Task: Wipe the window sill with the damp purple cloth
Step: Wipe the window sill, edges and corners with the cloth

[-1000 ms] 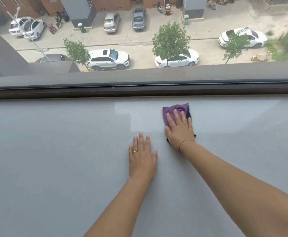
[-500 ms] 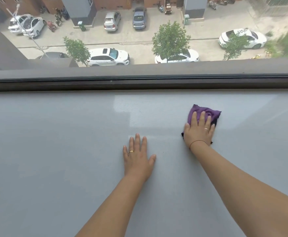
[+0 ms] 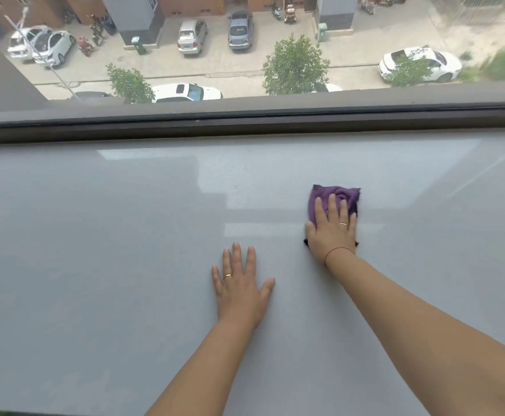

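The wide grey window sill [image 3: 101,265] fills the lower part of the head view. A folded purple cloth [image 3: 342,195] lies on it right of centre. My right hand [image 3: 332,235] lies flat on the cloth and presses it onto the sill, covering its near half. Only the far edge and two dark near corners of the cloth show. My left hand [image 3: 240,291] rests palm down on the bare sill, fingers spread, to the left of and nearer than the cloth, holding nothing.
A dark window frame [image 3: 245,127] runs along the far edge of the sill, with glass above it. Through the glass I see a street far below with parked cars and trees. A faint wet streak [image 3: 260,229] lies between the hands.
My right hand slid the cloth to the right across the sill, then came back slightly left. My left hand stayed planted. The view tilted a little, so the frame sits higher.
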